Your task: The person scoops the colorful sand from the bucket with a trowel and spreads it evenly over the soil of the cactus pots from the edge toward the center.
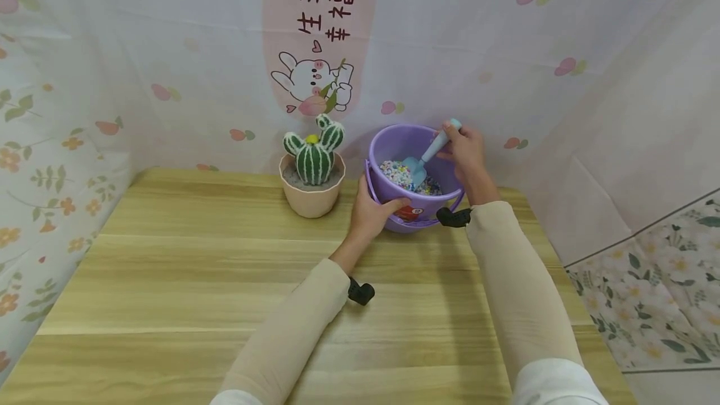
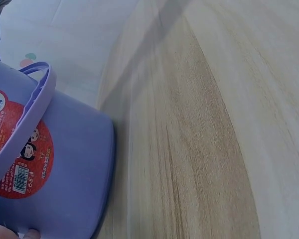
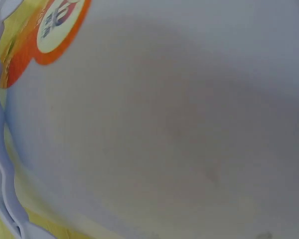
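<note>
A purple bucket [image 1: 394,197] with a red label stands at the back of the table, holding small multicoloured beads [image 1: 396,174]. My left hand [image 1: 368,211] holds its near left side, thumb across the front and fingers around the left wall. Fingertips [image 2: 32,234] show against the bucket [image 2: 82,164] low in the left wrist view. Over the rim at the right, my right hand [image 1: 468,154] grips the handle of a light blue toy shovel [image 1: 434,147]. The shovel's scoop is down among the beads. In the right wrist view the bucket wall [image 3: 139,124] fills the frame, and the hand is hidden.
Left of the bucket stands a potted knitted cactus [image 1: 314,164] in a pale pink pot [image 1: 311,200]. The bucket's handle [image 2: 32,119] hangs down its front. Behind them hangs a printed cloth [image 1: 225,80], along the back edge of the wooden table [image 1: 185,267].
</note>
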